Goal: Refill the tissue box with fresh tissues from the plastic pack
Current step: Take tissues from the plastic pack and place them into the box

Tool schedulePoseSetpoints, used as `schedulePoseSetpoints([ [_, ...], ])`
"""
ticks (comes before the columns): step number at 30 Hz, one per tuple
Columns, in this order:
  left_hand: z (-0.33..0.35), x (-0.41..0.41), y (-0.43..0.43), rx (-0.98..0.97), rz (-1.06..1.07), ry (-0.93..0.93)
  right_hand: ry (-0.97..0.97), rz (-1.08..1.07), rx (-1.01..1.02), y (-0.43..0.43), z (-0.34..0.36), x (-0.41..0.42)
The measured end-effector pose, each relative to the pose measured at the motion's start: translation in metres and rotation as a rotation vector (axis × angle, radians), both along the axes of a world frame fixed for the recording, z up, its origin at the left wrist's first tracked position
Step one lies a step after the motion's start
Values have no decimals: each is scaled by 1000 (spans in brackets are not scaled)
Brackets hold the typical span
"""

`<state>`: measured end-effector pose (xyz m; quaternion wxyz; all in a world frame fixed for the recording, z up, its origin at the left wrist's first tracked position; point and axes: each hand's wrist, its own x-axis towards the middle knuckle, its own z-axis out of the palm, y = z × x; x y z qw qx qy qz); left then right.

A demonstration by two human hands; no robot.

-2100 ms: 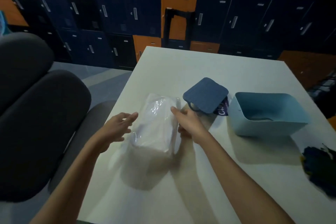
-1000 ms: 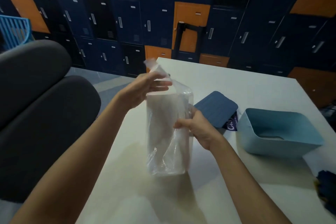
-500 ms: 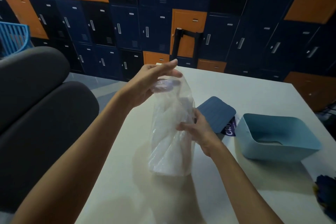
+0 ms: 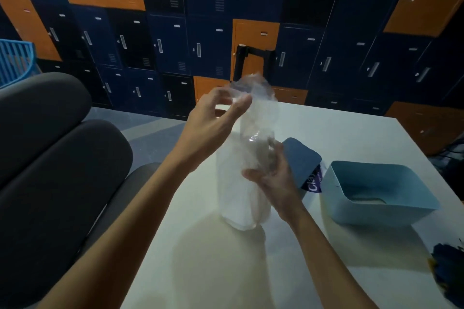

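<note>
A white bench (image 4: pixel 226 271) fills the near ground, with a dark, ragged-looking thing (image 4: pixel 449 271) at its near right edge, too dim to make out. To the left, off the bench, sits a dark grey chair (image 4: pixel 50 170). Near the middle of the bench the plastic pack (image 4: pixel 238 195) stands on end, white tissues showing through its clear wrap. The right hand (image 4: pixel 273 180) holds the pack's right side about halfway up, its grip curled around the wrap. The left hand (image 4: pixel 213 123) is higher and a little further off, at the loose, crumpled top of the plastic, and its grip pinches that top between thumb and fingers. Just right of the pack a dark blue lid (image 4: pixel 301 158) leans over a purple-labelled wrapper (image 4: pixel 313 182). Right again sits the tissue box (image 4: pixel 371 213) – a pale blue tub, open on top, apart from the pack. Behind the bench's far edge rise blue and orange lockers (image 4: pixel 175 45), with a blue crate (image 4: pixel 15 57) at the far left.
</note>
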<state>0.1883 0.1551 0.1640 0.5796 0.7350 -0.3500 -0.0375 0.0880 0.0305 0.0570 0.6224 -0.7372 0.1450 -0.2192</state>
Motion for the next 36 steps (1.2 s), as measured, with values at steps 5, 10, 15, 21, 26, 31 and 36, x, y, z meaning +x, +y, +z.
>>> schedulePoseSetpoints([
  [5,-6,-11,4,146,-175,63,-23,-209,-234,16,-3,0],
  [10,-12,-22,-2,80,-136,-167,85,-207,-494,19,-14,-1],
  [15,-24,-37,-4,208,-24,-644,264,195,-184,-13,8,-27],
  [21,-72,-53,-8,215,-58,-1122,58,101,150,-65,53,-42],
  [26,-118,-57,-11,286,-130,-1106,387,165,-190,-62,71,-14],
  [31,-129,-62,2,157,-130,-793,469,49,-396,-40,67,5],
  [36,-86,-48,10,183,158,-338,319,-58,-205,-27,63,8],
])
